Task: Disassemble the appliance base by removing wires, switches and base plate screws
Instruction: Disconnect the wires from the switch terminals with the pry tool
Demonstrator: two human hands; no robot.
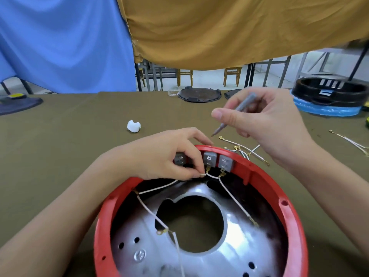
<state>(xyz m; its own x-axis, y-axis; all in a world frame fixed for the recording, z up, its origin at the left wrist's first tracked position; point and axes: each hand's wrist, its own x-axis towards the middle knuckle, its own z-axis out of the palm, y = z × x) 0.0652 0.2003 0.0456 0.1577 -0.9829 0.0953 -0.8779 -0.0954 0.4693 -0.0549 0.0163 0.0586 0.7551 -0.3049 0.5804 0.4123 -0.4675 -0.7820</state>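
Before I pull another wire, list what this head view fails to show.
- Leftmost grey switch: mostly covered by the left hand, terminals unseen.
- Red base: near rim cut off by the bottom edge; base plate screws not made out.
- White wire: its lower end leaves the frame.
- Grey tool in the right hand: tip blurred, type unclear.
- Black housing: motion-blurred, detail lost.

Single head-worn view, wide-angle, facing forward and down, close over the table (pixel 60 136), room beyond
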